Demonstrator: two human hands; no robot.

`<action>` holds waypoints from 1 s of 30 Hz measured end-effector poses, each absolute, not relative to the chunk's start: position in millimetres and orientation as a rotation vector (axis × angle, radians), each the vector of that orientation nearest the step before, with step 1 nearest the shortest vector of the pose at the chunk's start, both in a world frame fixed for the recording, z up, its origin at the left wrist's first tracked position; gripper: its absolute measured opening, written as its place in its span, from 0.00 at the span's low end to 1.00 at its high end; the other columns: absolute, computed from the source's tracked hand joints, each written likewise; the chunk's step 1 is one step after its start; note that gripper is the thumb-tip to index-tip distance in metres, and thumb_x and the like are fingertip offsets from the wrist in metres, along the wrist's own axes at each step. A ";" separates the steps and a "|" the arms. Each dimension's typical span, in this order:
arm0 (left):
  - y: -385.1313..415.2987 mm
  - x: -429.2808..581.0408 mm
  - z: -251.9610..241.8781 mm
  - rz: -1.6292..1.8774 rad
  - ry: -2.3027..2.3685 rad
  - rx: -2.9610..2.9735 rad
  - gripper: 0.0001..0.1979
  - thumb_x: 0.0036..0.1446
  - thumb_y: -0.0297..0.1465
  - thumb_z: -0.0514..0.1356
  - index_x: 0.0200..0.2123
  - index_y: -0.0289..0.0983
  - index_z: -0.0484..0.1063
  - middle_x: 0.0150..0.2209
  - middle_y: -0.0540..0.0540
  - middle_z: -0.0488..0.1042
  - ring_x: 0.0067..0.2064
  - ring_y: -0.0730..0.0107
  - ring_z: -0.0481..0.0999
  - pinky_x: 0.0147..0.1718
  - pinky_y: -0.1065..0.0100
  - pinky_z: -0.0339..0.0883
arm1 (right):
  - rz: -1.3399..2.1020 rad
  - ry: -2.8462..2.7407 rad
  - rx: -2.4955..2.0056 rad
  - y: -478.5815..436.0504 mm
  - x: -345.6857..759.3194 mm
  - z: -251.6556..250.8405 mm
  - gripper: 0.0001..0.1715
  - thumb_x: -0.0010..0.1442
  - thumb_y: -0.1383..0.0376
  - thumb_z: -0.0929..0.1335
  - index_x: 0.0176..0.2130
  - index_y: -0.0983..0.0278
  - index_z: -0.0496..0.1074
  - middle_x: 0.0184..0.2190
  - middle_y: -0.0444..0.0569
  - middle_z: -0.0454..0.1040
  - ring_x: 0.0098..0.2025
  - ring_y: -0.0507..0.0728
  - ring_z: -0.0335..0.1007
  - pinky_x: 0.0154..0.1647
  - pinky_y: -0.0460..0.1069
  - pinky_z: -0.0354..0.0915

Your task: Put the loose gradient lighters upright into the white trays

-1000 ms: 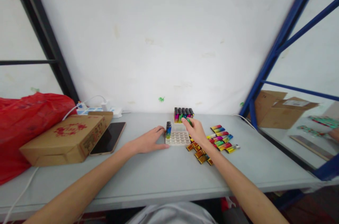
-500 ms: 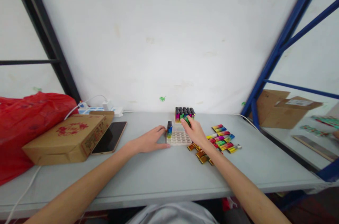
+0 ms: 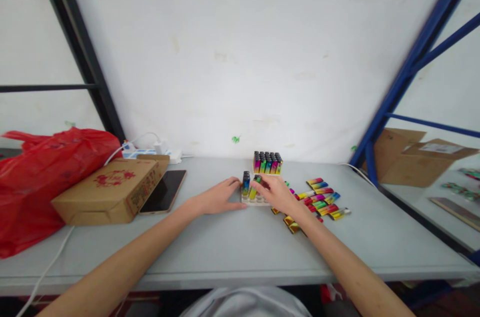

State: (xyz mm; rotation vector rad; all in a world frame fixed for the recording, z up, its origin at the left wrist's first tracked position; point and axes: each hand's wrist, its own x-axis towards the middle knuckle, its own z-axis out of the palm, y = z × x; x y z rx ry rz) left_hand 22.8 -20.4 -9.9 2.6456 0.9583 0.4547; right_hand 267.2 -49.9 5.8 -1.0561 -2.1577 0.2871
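A green-and-yellow lighter [image 3: 255, 188] stands nearly upright in the fingers of my right hand [image 3: 278, 192], over the white tray [image 3: 258, 202] with round holes. At the tray's left end, blue lighters [image 3: 245, 184] stand upright in a row. My left hand [image 3: 219, 196] rests beside that end, thumb and fingers apart, the tips at or touching the tray's edge. Loose shiny lighters [image 3: 318, 199] in several colours lie to the right of my right hand, which covers some of them and part of the tray.
Behind the tray stands a block of upright lighters [image 3: 267, 162]. On the left are a dark tablet [image 3: 164, 191], a brown carton [image 3: 108, 189], a red plastic bag [image 3: 56, 177] and a power strip [image 3: 174, 156]. A blue frame [image 3: 397, 72] rises at right, with an open cardboard box [image 3: 405, 157] beyond it.
My right hand has lowered a lighter from above the tray's right side to beside the blue lighters. My left hand keeps its place at the tray. The view has shifted slightly.
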 end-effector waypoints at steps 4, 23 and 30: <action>-18.3 22.0 -12.3 0.465 0.915 2.668 0.31 0.64 0.52 0.61 0.60 0.38 0.66 0.61 0.36 0.69 0.62 0.49 0.71 0.63 0.54 0.64 | 0.276 -2.252 -1.059 -46.1 261.6 -3.1 0.25 0.75 0.49 0.62 0.34 0.63 0.71 0.27 0.46 0.76 0.30 0.56 0.70 0.33 0.48 0.60; -16.4 22.4 -14.2 0.502 0.866 2.696 0.27 0.66 0.52 0.60 0.58 0.39 0.68 0.59 0.38 0.70 0.60 0.51 0.72 0.61 0.55 0.65 | -0.232 -2.557 -1.339 -48.0 242.2 -2.8 0.29 0.76 0.50 0.59 0.42 0.68 0.77 0.37 0.58 0.81 0.38 0.62 0.78 0.40 0.51 0.63; -18.5 22.0 -11.5 0.468 0.958 2.686 0.33 0.64 0.54 0.60 0.61 0.37 0.65 0.61 0.36 0.70 0.62 0.49 0.71 0.64 0.55 0.63 | -0.056 -2.392 -1.351 -33.5 293.5 5.7 0.29 0.76 0.48 0.60 0.35 0.63 0.76 0.30 0.50 0.78 0.33 0.56 0.73 0.36 0.48 0.58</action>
